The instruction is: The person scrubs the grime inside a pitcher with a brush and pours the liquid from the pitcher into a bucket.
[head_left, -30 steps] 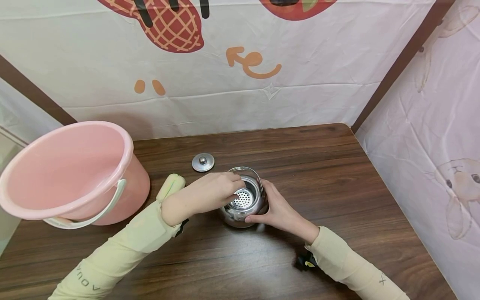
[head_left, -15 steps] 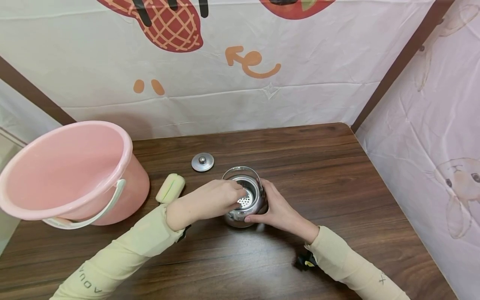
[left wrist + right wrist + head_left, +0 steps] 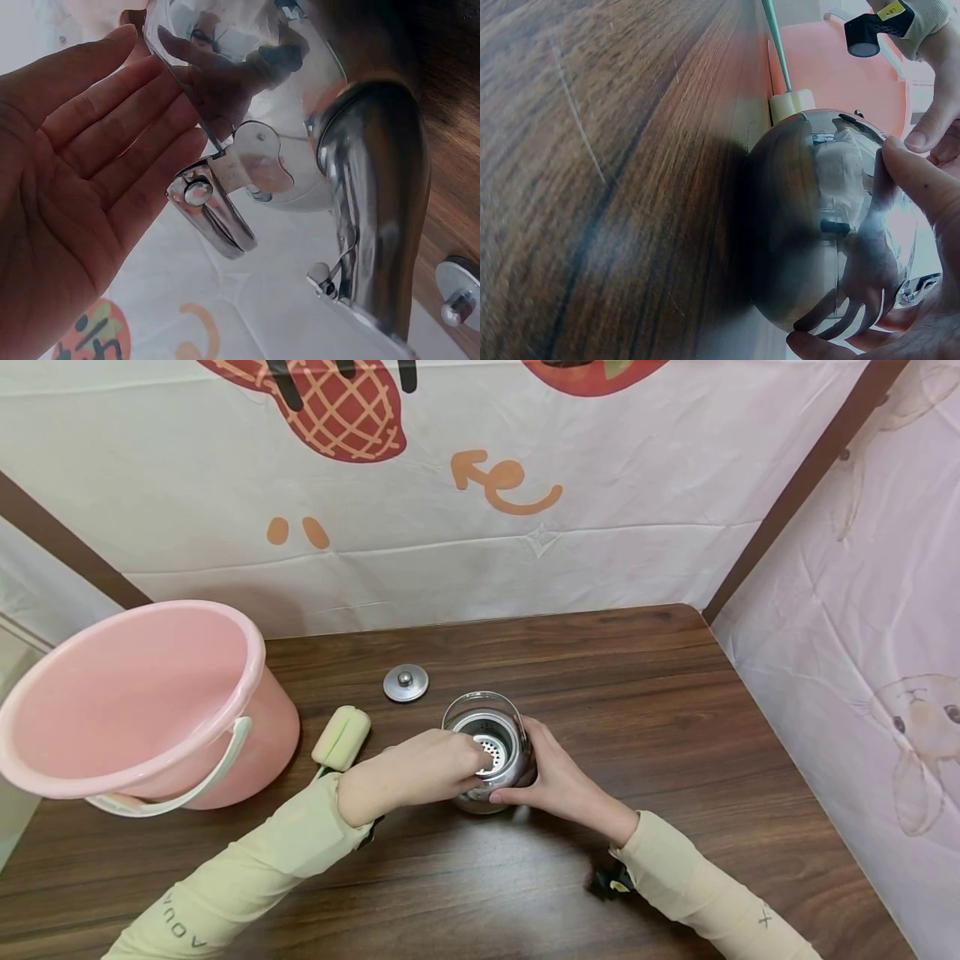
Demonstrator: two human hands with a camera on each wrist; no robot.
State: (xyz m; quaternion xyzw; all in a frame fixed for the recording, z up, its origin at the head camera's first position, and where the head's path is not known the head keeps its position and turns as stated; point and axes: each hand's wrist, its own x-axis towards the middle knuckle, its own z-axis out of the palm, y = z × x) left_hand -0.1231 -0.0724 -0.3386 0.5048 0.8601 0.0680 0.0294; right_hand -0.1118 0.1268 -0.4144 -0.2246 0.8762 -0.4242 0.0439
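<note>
Steel kettle, one, polished, lidless. Stood on the brown table, to the right of the bucket. Fittings: a perforated strainer within the mouth; a thin handle, raised in an arch over the mouth; a spout, seen from the left wrist but mostly hidden from above.

Handling, as judged: stiff, hard to break, fairly light if nothing was inside; the smooth, rounded wall likely slippery, more so if wet. Best hold: the belly, cupped between thumb and fingers, or the arched handle for lifting.

Right hand: curled round the kettle's right side, thumb on the near part of the wall, fingers towards the far part.

Left hand: over the left edge of the mouth, fingertips reaching in by the strainer. Several fingers lay fairly straight; whether thumb and forefinger pinched anything could not be told.

Surroundings: metal lid, knob up, far left of the kettle. Pale green sponge on a thin stick, between bucket and kettle. Pink bucket, large, at left.

Obstructions: the raised handle narrowed access to the mouth; the left sleeve overhung part of the stick.
</note>
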